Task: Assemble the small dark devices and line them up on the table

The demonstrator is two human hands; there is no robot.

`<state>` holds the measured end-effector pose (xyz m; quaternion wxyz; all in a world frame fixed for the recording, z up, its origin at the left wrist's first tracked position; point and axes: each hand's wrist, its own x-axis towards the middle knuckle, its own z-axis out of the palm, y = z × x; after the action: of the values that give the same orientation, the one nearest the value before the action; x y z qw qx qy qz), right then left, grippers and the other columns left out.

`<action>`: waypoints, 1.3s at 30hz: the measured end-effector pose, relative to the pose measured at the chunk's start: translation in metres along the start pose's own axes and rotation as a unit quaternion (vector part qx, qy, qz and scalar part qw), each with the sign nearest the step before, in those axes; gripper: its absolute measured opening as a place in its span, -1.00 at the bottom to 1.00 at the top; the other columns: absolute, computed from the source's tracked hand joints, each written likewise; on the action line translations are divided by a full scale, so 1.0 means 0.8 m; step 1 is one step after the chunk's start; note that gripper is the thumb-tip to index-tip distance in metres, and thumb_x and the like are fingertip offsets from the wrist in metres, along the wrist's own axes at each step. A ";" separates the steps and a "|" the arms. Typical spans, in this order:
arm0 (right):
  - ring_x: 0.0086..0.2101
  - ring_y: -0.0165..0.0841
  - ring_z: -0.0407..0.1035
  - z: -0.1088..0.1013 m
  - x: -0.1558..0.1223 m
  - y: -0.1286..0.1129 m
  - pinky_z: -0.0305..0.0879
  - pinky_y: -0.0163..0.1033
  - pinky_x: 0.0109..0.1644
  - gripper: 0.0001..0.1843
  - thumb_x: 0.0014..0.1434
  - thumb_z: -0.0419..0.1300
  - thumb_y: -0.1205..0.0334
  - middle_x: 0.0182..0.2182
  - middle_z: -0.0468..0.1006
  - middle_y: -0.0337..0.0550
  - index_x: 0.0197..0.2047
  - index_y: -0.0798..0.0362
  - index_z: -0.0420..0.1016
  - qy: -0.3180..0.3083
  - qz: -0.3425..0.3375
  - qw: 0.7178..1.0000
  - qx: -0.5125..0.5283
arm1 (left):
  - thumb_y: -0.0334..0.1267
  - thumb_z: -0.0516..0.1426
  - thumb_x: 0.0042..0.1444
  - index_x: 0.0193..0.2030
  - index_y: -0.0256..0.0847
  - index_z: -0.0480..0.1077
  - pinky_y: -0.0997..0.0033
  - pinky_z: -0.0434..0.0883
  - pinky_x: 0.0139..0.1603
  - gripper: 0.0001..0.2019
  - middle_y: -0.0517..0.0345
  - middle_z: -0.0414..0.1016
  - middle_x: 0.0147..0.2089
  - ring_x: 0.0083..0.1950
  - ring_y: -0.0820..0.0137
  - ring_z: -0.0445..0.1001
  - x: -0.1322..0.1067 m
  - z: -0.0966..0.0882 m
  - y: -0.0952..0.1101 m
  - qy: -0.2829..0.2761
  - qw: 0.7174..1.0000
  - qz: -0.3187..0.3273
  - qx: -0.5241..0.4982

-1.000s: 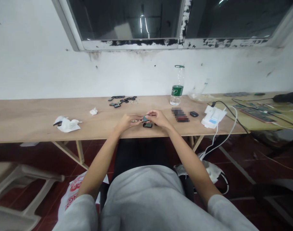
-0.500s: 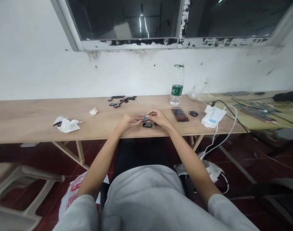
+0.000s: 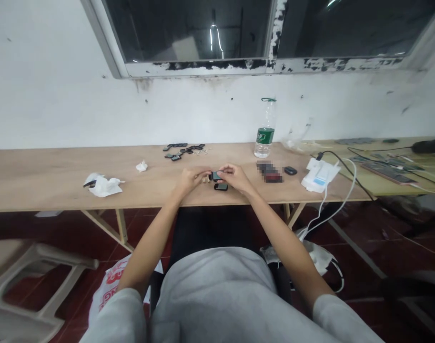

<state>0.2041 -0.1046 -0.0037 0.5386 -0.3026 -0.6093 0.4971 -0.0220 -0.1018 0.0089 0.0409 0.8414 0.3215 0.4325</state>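
My left hand (image 3: 190, 179) and my right hand (image 3: 233, 176) meet over the near edge of the wooden table (image 3: 53, 181). Both pinch a small dark part (image 3: 215, 176) with a greenish face, held between their fingertips just above the tabletop. A second small dark part (image 3: 221, 186) lies flat on the table directly below them. Several more small dark parts (image 3: 183, 150) are scattered farther back, near the wall.
A plastic bottle (image 3: 264, 135) with a green label stands at the back. A crumpled tissue (image 3: 102, 185) lies to the left, a small white wad (image 3: 142, 166) nearer. Right: a dark blurred item (image 3: 269, 171), a small black piece (image 3: 290, 170), a white device (image 3: 319, 174) with cables.
The held part has turned in my fingers and now shows a darker side. My hands stay in the same spot; the camera shifted slightly.
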 end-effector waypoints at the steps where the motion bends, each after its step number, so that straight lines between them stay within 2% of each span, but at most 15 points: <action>1: -0.34 -0.32 0.56 0.000 0.000 0.001 0.63 -0.16 -0.17 -0.58 -0.02 0.50 -0.02 -0.32 0.59 -0.18 -0.27 0.05 0.46 0.010 -0.005 1.000 -0.005 | -0.01 0.11 0.38 0.05 -0.18 0.61 0.24 0.58 0.07 -0.64 -0.01 0.68 0.01 -0.03 0.20 0.68 0.000 -0.003 -0.002 0.018 0.999 -0.029 -0.010; 3: -0.36 -0.31 0.57 -0.001 0.006 0.002 0.63 -0.16 -0.19 -0.62 0.02 0.48 0.02 -0.31 0.58 -0.17 -0.25 0.04 0.46 0.028 -0.018 0.999 -0.014 | 0.00 0.10 0.38 0.04 -0.20 0.60 0.26 0.60 0.02 -0.63 0.00 0.69 -0.02 -0.07 0.21 0.68 0.000 -0.010 -0.007 0.041 0.996 -0.078 -0.025; 5: -0.38 -0.30 0.57 -0.004 0.020 0.004 0.61 -0.17 -0.23 -0.68 0.06 0.45 0.08 -0.29 0.59 -0.15 -0.25 0.05 0.45 0.036 -0.026 0.999 -0.025 | 0.01 0.11 0.36 0.02 -0.19 0.59 0.24 0.58 0.05 -0.64 0.01 0.69 -0.03 -0.05 0.21 0.67 -0.001 -0.019 -0.017 0.044 0.993 -0.104 -0.018; 9: -0.39 -0.33 0.55 -0.010 0.068 0.005 0.56 -0.23 -0.28 -0.83 0.11 0.36 0.26 -0.31 0.60 -0.12 -0.28 0.08 0.45 0.035 -0.028 0.992 -0.122 | -0.05 0.14 0.31 -0.09 -0.19 0.60 0.17 0.55 0.12 -0.70 -0.02 0.68 -0.03 -0.01 0.17 0.64 -0.005 -0.032 -0.042 0.043 0.988 -0.142 0.040; 13: -0.34 -0.32 0.53 -0.014 0.114 0.007 0.47 -0.28 -0.19 -0.92 0.10 0.32 0.32 -0.35 0.62 -0.11 -0.32 0.12 0.51 0.083 -0.039 0.948 -0.304 | -0.16 0.21 0.19 -0.15 -0.26 0.58 0.12 0.53 0.17 -0.78 -0.11 0.66 -0.01 0.01 0.14 0.63 -0.008 -0.038 -0.064 0.060 0.977 -0.203 0.012; 15: -0.30 -0.31 0.53 -0.015 0.124 0.011 0.44 -0.31 -0.18 -0.95 0.07 0.32 0.34 -0.34 0.65 -0.10 -0.35 0.12 0.54 0.074 -0.014 0.926 -0.369 | -0.21 0.26 0.11 -0.18 -0.27 0.57 0.11 0.55 0.14 -0.80 -0.11 0.67 -0.07 -0.03 0.13 0.64 -0.009 -0.041 -0.070 0.049 0.971 -0.234 -0.012; 18: -0.32 -0.30 0.52 -0.016 0.126 0.022 0.38 -0.35 -0.24 -0.92 0.03 0.30 0.37 -0.33 0.67 -0.09 -0.33 0.12 0.59 0.037 0.027 0.903 -0.427 | -0.24 0.32 -0.01 -0.22 -0.27 0.56 0.09 0.56 0.10 -0.79 -0.08 0.68 -0.15 -0.08 0.11 0.65 -0.011 -0.048 -0.075 0.016 0.963 -0.267 -0.028; 21: -0.31 -0.29 0.52 -0.019 0.120 0.035 0.35 -0.35 -0.24 -0.84 0.01 0.28 0.40 -0.28 0.69 -0.05 -0.29 0.12 0.63 0.017 0.038 0.881 -0.471 | -0.23 0.36 -0.11 -0.26 -0.26 0.56 0.10 0.58 0.05 -0.75 -0.07 0.68 -0.16 -0.11 0.11 0.65 -0.015 -0.056 -0.081 -0.047 0.954 -0.294 -0.040; 24: -0.27 -0.26 0.53 -0.023 0.117 0.044 0.35 -0.33 -0.20 -0.80 0.03 0.29 0.35 -0.24 0.70 -0.01 -0.23 0.12 0.65 0.012 0.044 0.859 -0.510 | -0.19 0.38 -0.20 -0.27 -0.23 0.58 0.13 0.59 -0.02 -0.69 -0.04 0.68 -0.24 -0.16 0.10 0.65 -0.019 -0.060 -0.088 -0.123 0.940 -0.314 -0.050; 26: -0.25 -0.23 0.53 -0.025 0.115 0.047 0.36 -0.32 -0.18 -0.77 0.04 0.31 0.30 -0.21 0.70 0.01 -0.19 0.12 0.66 0.012 0.039 0.849 -0.527 | -0.18 0.39 -0.25 -0.27 -0.20 0.60 0.17 0.59 -0.07 -0.67 0.00 0.67 -0.29 -0.18 0.11 0.64 -0.021 -0.059 -0.092 -0.151 0.937 -0.311 -0.044; 30: -0.20 -0.20 0.54 -0.026 0.113 0.050 0.37 -0.31 -0.13 -0.80 0.14 0.28 0.24 -0.20 0.70 0.07 -0.20 0.13 0.68 0.008 0.016 0.834 -0.551 | -0.13 0.37 -0.22 -0.28 -0.18 0.62 0.24 0.57 -0.17 -0.69 0.01 0.67 -0.30 -0.23 0.17 0.62 -0.021 -0.053 -0.096 -0.154 0.948 -0.275 -0.040; 34: -0.19 -0.17 0.55 -0.026 0.109 0.052 0.38 -0.27 -0.08 -0.78 0.19 0.25 0.22 -0.20 0.70 0.11 -0.22 0.14 0.69 0.002 0.000 0.822 -0.569 | -0.11 0.36 -0.18 -0.24 -0.19 0.62 0.22 0.57 -0.13 -0.67 0.00 0.67 -0.28 -0.21 0.17 0.62 -0.021 -0.049 -0.094 -0.166 0.950 -0.260 -0.046; 37: -0.16 -0.15 0.55 -0.027 0.106 0.049 0.39 -0.26 -0.03 -0.78 0.19 0.26 0.23 -0.18 0.70 0.13 -0.20 0.16 0.69 0.004 0.000 0.829 -0.559 | -0.08 0.36 -0.16 -0.20 -0.21 0.62 0.18 0.57 -0.08 -0.63 -0.03 0.67 -0.23 -0.17 0.14 0.62 -0.020 -0.049 -0.091 -0.170 0.948 -0.268 -0.033; 39: -0.12 -0.16 0.55 -0.029 0.102 0.043 0.39 -0.27 0.01 -0.80 0.16 0.26 0.32 -0.15 0.69 0.11 -0.17 0.16 0.68 0.009 -0.002 0.842 -0.539 | -0.06 0.36 -0.15 -0.18 -0.21 0.63 0.17 0.57 -0.07 -0.61 -0.05 0.68 -0.19 -0.15 0.13 0.62 -0.020 -0.048 -0.089 -0.176 0.947 -0.269 -0.030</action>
<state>0.2012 -0.0131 -0.0083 0.2970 -0.5480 -0.7772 0.0864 -0.0940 -0.0628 -0.0032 0.2368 0.7849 0.5100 0.2604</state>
